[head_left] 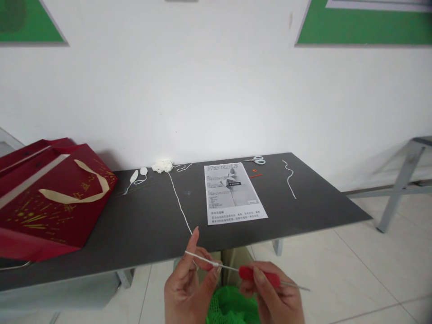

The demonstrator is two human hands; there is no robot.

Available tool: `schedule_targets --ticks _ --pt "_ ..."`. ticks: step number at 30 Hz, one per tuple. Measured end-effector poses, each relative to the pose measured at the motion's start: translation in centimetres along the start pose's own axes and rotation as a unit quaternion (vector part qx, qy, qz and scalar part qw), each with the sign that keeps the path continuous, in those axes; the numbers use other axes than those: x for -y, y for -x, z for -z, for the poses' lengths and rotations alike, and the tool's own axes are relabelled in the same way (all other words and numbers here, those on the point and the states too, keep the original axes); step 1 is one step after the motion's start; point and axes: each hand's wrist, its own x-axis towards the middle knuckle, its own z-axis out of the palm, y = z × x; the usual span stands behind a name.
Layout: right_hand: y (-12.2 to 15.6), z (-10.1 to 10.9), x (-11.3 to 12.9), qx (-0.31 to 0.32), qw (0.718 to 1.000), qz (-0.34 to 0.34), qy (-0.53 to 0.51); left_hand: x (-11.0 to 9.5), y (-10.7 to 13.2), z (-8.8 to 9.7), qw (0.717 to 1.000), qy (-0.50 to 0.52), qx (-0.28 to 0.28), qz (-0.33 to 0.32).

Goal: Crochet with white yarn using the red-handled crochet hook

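Note:
My left hand (189, 282) pinches white yarn (178, 202) near the table's front edge, with the forefinger raised and the strand looped over it. My right hand (275, 294) grips a crochet hook by its red handle (259, 275); the metal tip meets the yarn at my left fingertips. The yarn runs back across the dark table (145, 225) to a small white yarn pile (162, 166) by the wall. Something bright green (232, 306) lies under my hands, in my lap.
A printed instruction sheet (232, 192) lies mid-table. Behind it are white-handled scissors (256, 159), a small orange piece (255, 171) and a loose strand of white yarn (289, 179). Two small white crocheted pieces (138, 175) lie left of the pile. A red gift bag (47, 198) lies at left.

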Motion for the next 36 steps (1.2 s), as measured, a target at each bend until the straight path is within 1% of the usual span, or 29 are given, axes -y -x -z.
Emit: schedule_targets --ticks 2,3,4,6,9,11,14,16,20,23,25,27,28,29,30,31,32,33,34,35,36 --pt "-0.8 -0.3 0.2 -0.011 0.994 -0.092 -0.057 0.0 -0.2 -0.1 0.999 0.035 0.013 0.015" --pt "-1.1 -0.4 0.3 -0.009 0.989 -0.124 -0.076 -0.1 -0.3 -0.2 0.998 0.055 0.024 0.028" --pt "-1.4 -0.5 0.4 -0.003 0.985 -0.146 -0.089 -0.2 -0.5 -0.2 0.996 0.071 0.038 0.044" --pt "-1.8 -0.7 0.7 0.013 0.980 -0.168 -0.104 -0.6 -0.7 -0.3 0.991 0.090 0.060 0.083" --pt "-1.9 -0.8 0.9 0.032 0.978 -0.169 -0.118 -1.0 -0.8 -0.4 0.983 0.084 0.073 0.145" --pt "-1.7 -0.9 0.8 0.033 0.979 -0.162 -0.123 -1.1 -0.7 -0.5 0.983 0.077 0.065 0.153" --pt "-1.4 -1.0 0.4 0.033 0.979 -0.146 -0.136 -1.2 -0.4 -0.6 0.988 0.071 0.042 0.129" --pt "-1.4 -1.0 0.1 0.032 0.980 -0.128 -0.148 -1.4 -0.2 -0.7 0.990 0.064 0.029 0.124" --pt "-1.4 -1.1 -0.1 0.025 0.983 -0.118 -0.140 -1.6 -0.1 -0.6 0.991 0.049 0.024 0.123" --pt "-1.6 -1.2 0.0 0.035 0.983 -0.119 -0.138 -1.3 -0.1 -0.6 0.993 0.044 0.018 0.111" --pt "-1.6 -1.1 0.2 0.039 0.982 -0.124 -0.136 -1.0 -0.1 -0.5 0.996 0.025 0.007 0.087" --pt "-1.6 -1.1 0.4 0.041 0.987 -0.117 -0.105 -0.6 -0.2 -0.5 0.998 0.009 -0.008 0.059" --pt "-1.5 -1.0 0.4 0.044 0.992 -0.097 -0.070 -0.4 -0.2 -0.5 0.998 0.009 -0.017 0.052" --pt "-1.3 -0.9 0.3 0.050 0.997 -0.058 -0.020 -0.2 -0.3 -0.5 0.998 0.017 -0.024 0.054" --pt "-1.2 -0.8 0.1 0.061 0.997 0.006 0.038 -0.1 -0.4 -0.5 0.997 0.031 -0.027 0.064" --pt "-0.9 -0.6 -0.3 0.085 0.987 0.095 0.100 -0.1 -0.5 -0.6 0.995 0.052 -0.022 0.084" --pt "-0.7 -0.5 -0.8 0.106 0.961 0.201 0.158 -0.2 -0.6 -0.6 0.991 0.076 -0.011 0.110" --pt "-0.4 -0.3 -1.4 0.126 0.921 0.306 0.206 -0.3 -0.7 -0.6 0.985 0.101 0.004 0.140" --pt "-0.3 -0.1 -2.1 0.144 0.867 0.408 0.246 -0.4 -0.8 -0.5 0.977 0.123 0.021 0.173" --pt "-0.1 0.1 -2.7 0.096 0.826 0.486 0.269 -0.7 -0.9 -0.4 0.968 0.142 0.040 0.204" --pt "-0.1 0.4 -3.1 0.061 0.813 0.494 0.301 -0.9 -1.1 -0.3 0.959 0.152 0.058 0.232"
